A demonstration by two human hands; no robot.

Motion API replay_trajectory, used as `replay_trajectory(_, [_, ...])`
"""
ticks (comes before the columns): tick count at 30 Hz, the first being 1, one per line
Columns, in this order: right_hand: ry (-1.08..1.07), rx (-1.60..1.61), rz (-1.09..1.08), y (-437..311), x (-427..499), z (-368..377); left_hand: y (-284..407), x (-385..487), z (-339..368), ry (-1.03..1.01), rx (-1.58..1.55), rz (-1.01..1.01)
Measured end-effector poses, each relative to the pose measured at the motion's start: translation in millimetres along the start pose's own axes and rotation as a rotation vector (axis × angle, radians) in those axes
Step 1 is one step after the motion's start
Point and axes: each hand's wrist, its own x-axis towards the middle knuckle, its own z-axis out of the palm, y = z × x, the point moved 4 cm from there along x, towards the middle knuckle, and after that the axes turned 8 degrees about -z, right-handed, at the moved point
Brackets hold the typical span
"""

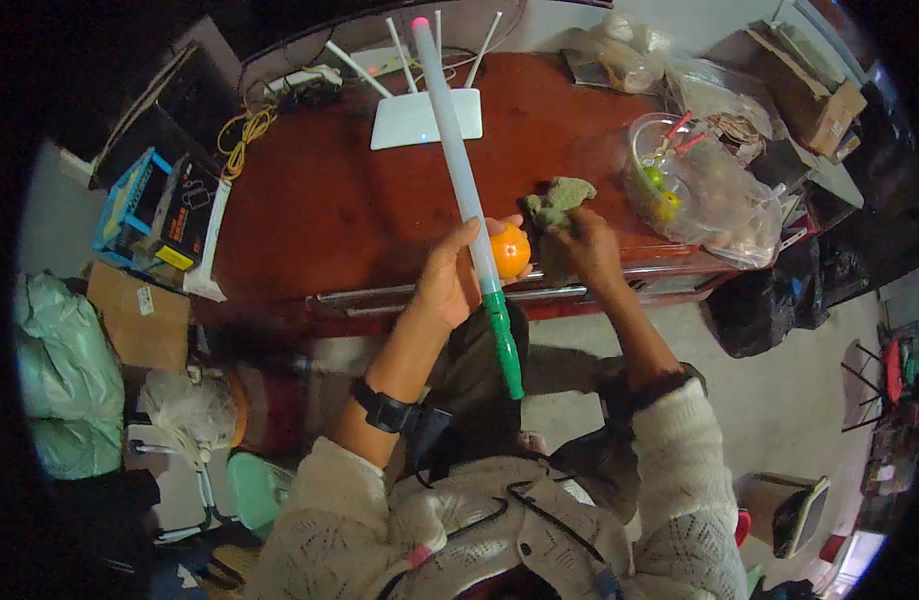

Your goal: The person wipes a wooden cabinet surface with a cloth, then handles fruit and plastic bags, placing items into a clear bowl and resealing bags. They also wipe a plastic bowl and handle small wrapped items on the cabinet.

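A glossy round orange fruit (511, 251) rests in the fingers of my left hand (448, 279), which is palm up near the table's front edge. Across that palm runs a long whitish tube (459, 161) with a green handle (503, 341) and a pink tip. My left thumb lies along the tube's edge; the tube hides part of the fruit. To the right, my right hand (596, 251) pinches a crumpled grey-green cloth (568, 196) just above the tabletop, apart from the fruit.
A white router (388, 124) stands behind the tube on the reddish-brown table (302, 202). At right is a clear plastic bowl (636, 161) with green and yellow fruit and red-handled tools, beside plastic bags (737, 217). Boxes (182, 217) and a yellow cable (242, 142) lie left.
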Motion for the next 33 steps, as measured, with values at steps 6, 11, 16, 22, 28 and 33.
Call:
replay_trajectory(6, [0.118, 0.371, -0.153, -67, -36, -56, -19, 7, 14, -0.017, -0.071, 0.023])
replay_trajectory(11, [0.119, 0.131, -0.359, -96, -43, -49, -41, 16, 17, 0.046, -0.145, -0.076])
replay_trajectory(16, [0.131, 0.327, 0.022, -82, -50, -50, -50, 18, 6, 0.056, -0.05, -0.105])
replay_trajectory(22, [0.239, 0.048, -0.149, -70, -43, -63, -54, 19, 23, -0.038, -0.054, -0.135])
replay_trajectory(28, [0.119, 0.647, 0.37, -34, -61, -58, -51, 10, 52, -0.297, -0.072, -0.127])
replay_trajectory(33, [0.225, 0.502, 0.224, -45, -67, -74, -54, 21, 37, -0.153, 0.011, -0.093])
